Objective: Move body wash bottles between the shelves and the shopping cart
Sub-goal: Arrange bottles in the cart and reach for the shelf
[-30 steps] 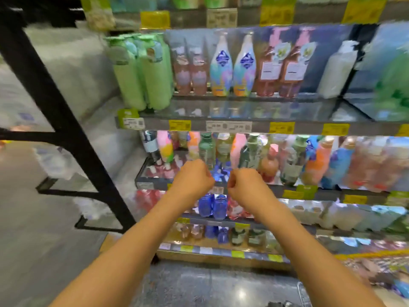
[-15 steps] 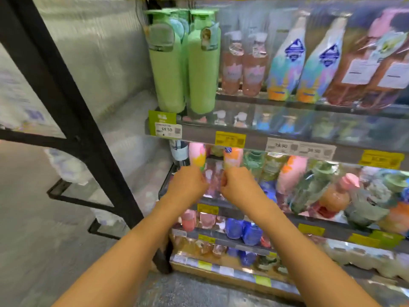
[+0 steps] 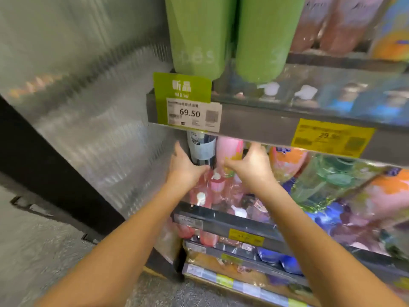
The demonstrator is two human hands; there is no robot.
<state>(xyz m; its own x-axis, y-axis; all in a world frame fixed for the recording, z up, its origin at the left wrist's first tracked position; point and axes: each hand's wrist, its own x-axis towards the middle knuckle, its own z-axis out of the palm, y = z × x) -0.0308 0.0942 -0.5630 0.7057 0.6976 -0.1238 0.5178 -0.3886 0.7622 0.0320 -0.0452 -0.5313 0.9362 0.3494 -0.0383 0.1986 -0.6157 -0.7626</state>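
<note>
Under the upper shelf edge (image 3: 254, 120), at the left end of the row, stands a dark bottle with a white label (image 3: 201, 149). My left hand (image 3: 184, 168) is round its lower part, fingers up its left side and thumb across the front. Right beside it stands a pink body wash bottle (image 3: 230, 148). My right hand (image 3: 251, 166) holds this one, thumb across its front and fingers on its right side. Both bottles stand on the shelf. The shopping cart is out of view.
Two tall green bottles (image 3: 199, 34) stand on the shelf above, over a 69.50 price tag (image 3: 192, 114). Orange, green and blue bottles (image 3: 321, 178) fill the row to the right. Small pink pump bottles (image 3: 215, 185) sit below my hands. A ribbed panel (image 3: 93, 107) bounds the left.
I have moved in close to the shelf's left end. Both hands, fists before, have opened and gone up round the dark bottle and the pink bottle.
</note>
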